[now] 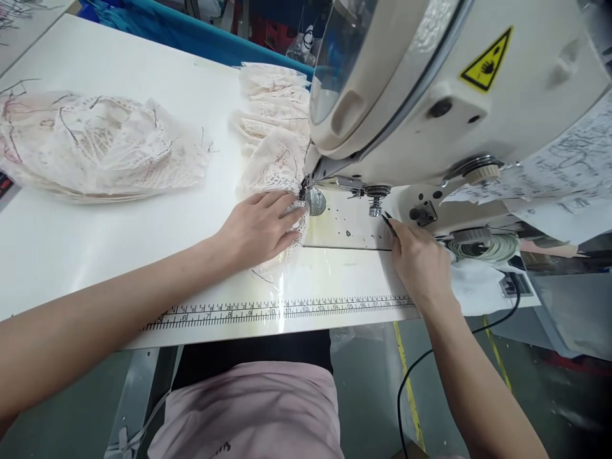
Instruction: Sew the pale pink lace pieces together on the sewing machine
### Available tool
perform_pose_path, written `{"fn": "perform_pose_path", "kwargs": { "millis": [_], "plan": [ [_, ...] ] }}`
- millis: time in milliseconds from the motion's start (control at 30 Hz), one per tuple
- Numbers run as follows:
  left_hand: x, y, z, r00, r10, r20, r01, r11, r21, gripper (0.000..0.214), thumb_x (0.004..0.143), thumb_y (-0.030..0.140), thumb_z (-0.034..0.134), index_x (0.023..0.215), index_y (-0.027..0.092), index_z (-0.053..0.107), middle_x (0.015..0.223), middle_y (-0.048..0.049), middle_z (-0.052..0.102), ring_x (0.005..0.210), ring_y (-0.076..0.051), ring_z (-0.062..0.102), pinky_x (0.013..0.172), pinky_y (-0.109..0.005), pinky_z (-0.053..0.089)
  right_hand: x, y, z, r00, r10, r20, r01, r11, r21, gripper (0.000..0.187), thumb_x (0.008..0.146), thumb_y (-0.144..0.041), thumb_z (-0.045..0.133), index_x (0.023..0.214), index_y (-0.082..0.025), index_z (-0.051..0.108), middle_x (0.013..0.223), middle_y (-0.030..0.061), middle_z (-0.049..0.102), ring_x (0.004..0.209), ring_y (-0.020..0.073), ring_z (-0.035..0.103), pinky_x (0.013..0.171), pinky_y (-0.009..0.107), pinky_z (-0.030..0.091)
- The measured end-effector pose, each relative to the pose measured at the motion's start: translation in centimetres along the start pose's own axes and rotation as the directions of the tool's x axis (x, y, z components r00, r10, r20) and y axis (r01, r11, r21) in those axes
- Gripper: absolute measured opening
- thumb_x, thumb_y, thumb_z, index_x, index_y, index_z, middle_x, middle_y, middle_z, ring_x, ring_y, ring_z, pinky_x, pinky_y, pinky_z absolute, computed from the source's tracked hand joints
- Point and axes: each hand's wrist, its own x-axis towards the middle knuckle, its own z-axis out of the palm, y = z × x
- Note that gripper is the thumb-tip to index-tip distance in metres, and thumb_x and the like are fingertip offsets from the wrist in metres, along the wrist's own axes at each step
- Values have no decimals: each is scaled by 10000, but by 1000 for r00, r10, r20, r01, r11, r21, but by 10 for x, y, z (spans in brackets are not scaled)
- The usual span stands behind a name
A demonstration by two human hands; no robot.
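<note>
My left hand (258,231) lies with its fingers stretched out on pale lace fabric (275,156), pressing it flat on the table right beside the presser foot (303,186) of a sewing machine (406,121). The gathered fabric runs back from the foot along the machine's left side. Near the tension spring, my right hand (423,261) is closed around a small dark pointed tool (391,224). Two thin tips stick out from the fingers; most of the tool is hidden in the hand.
A heap of pale lace pieces (105,146) with loose dark threads lies on the table's left. A printed ruler (287,310) runs along the front edge. Written paper sheets (549,172) hang at the machine's right. A black cable (411,370) dangles below. Blue cloth (191,29) lines the back.
</note>
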Motion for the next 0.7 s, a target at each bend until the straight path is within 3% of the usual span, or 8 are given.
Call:
{"fn": "perform_pose_path", "kwargs": {
  "millis": [167, 267, 333, 467, 567, 700],
  "plan": [
    [-2, -2, 3, 999, 8, -42, -9, 1000, -28, 384, 977, 310, 466, 1282, 127, 610, 1356, -160, 582, 1259, -323, 548, 990, -477, 501, 8, 5, 0, 998, 51, -34, -52, 998, -32, 408, 925, -164, 351, 1201, -148, 651, 1101, 138, 696, 974, 302, 650, 565, 334, 440],
    [-2, -2, 4, 999, 5, -35, -5, 1000, -11, 382, 974, 317, 475, 1283, 137, 610, 1356, -151, 581, 1270, -316, 537, 1001, -468, 494, 9, -8, -8, 992, 83, -100, -62, 978, 201, 387, 962, -249, 360, 1222, -190, 640, 1092, 113, 679, 843, 240, 659, 573, 312, 438],
    [-2, -2, 5, 999, 10, -36, -10, 1000, -2, 385, 976, 323, 474, 1284, 136, 609, 1355, -148, 580, 1272, -312, 533, 1006, -457, 490, 11, -27, -15, 993, 40, -109, 12, 894, 447, 396, 973, -276, 352, 1249, -175, 619, 1044, 116, 656, 752, 191, 637, 633, 315, 473],
    [-3, -2, 5, 999, 1, -53, -3, 999, -38, 386, 969, 312, 484, 1281, 126, 614, 1345, -162, 582, 1267, -316, 536, 1012, -459, 483, 23, -73, -25, 997, -78, -19, 73, 781, 620, 380, 922, -384, 528, 1237, -197, 631, 880, 57, 633, 702, 166, 588, 629, 289, 477],
    [-4, -2, 6, 998, -7, -66, 4, 999, -39, 386, 972, 301, 470, 1283, 121, 611, 1336, -167, 585, 1268, -314, 535, 1016, -455, 479, 35, -98, -23, 984, -175, -36, 159, 765, 624, 377, 934, -359, 511, 1248, -180, 622, 914, 67, 633, 787, 180, 601, 712, 296, 492],
    [-5, -2, 8, 997, -1, -78, -2, 999, -34, 386, 981, 304, 451, 1279, 114, 606, 1327, -167, 587, 1266, -305, 535, 1023, -439, 470, 44, -113, -19, 980, -190, 57, 140, 866, 481, 437, 973, -312, 411, 1347, -134, 550, 1020, 117, 636, 866, 225, 624, 723, 319, 482]
  ]
}}
